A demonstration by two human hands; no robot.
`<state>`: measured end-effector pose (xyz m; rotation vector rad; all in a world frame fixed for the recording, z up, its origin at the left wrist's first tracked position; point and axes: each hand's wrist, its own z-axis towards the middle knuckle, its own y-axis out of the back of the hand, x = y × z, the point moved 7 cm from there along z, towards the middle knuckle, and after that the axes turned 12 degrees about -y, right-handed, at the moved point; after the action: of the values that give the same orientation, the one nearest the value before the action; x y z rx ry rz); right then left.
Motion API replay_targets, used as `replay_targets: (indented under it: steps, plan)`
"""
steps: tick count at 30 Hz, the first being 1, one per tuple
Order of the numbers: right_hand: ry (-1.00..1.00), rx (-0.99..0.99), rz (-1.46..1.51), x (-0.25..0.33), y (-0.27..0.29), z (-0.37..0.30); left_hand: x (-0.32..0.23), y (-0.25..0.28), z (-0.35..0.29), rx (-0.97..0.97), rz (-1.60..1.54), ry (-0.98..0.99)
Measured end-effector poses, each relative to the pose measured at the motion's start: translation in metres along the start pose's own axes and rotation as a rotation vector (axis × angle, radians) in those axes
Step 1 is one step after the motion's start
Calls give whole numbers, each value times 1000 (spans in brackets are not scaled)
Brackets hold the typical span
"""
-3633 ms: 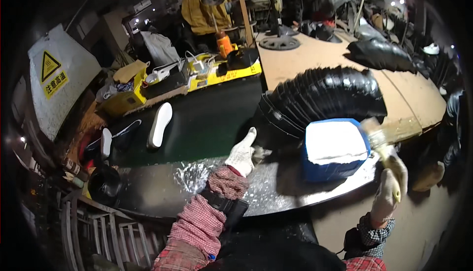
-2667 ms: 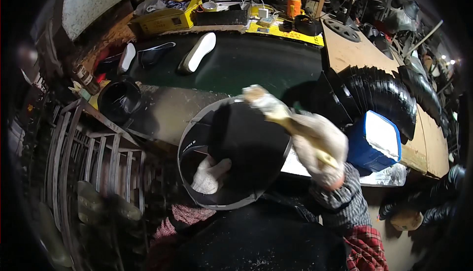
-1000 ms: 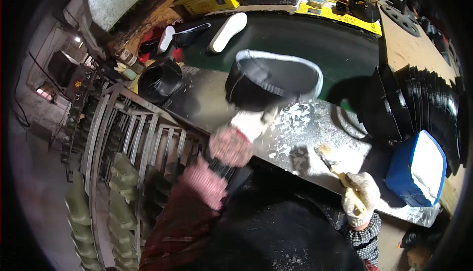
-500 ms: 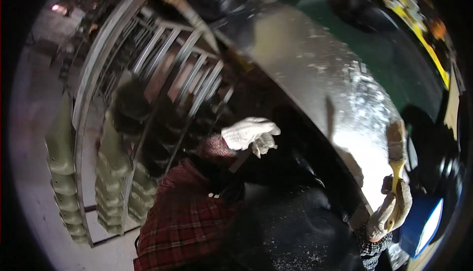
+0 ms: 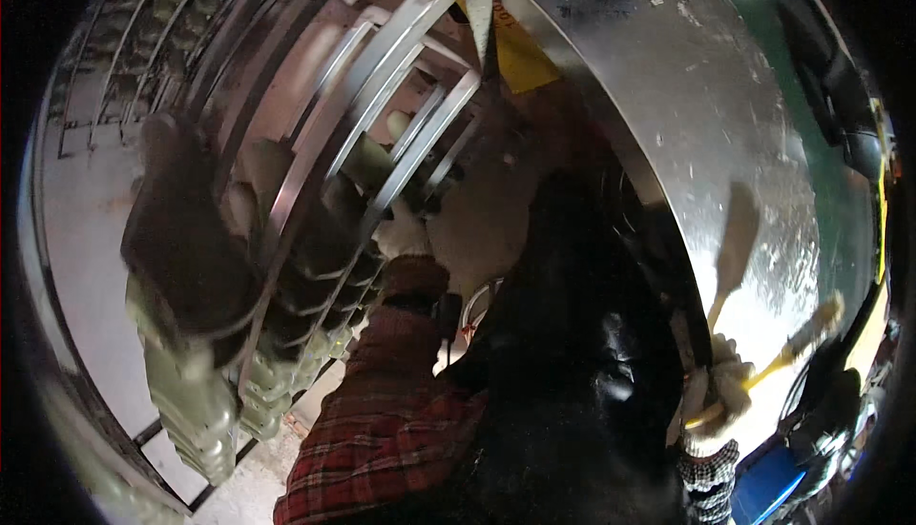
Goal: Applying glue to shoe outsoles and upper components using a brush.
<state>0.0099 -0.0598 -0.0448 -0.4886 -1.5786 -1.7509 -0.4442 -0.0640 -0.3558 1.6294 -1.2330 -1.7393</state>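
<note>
Within the closed fingers of the gloved right hand (image 5: 718, 399) is a yellow-handled paintbrush (image 5: 769, 369), its bristles pointing up and away to the right, raised off the table (image 5: 658, 96). Near those fingers, at the lower edge of the view, part of a blue tub (image 5: 766, 487) shows. Well to their left, the gloved left hand (image 5: 403, 234) reaches into shadow beside a metal rack (image 5: 377, 115); whether its fingers are open or gripping cannot be told. Farther left of them, olive-green shoe lasts (image 5: 196, 406) hang in rows. Pale specks mark the table beyond the brush. Judging by this, no brushing is under way: the bristles touch no workpiece, the left hand seems at a fetching or placing stage, and the amount finished or remaining cannot be counted.
</note>
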Motion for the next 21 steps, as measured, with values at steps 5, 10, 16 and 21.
replay_targets:
  steps: [5, 10, 16, 21]
  plan:
    - [-65, 73, -273, 0, -6, 10, 5, -13, -47, 231, -107, -148]
    - [-231, 172, -15, -21, -3, -5, 20, -169, -30, 855, -52, -446]
    - [-195, 176, -149, -14, -5, 47, -13, -290, 13, 788, 322, -489]
    - [-171, 177, -195, -4, -10, 60, -27, -357, 11, 860, 367, -455]
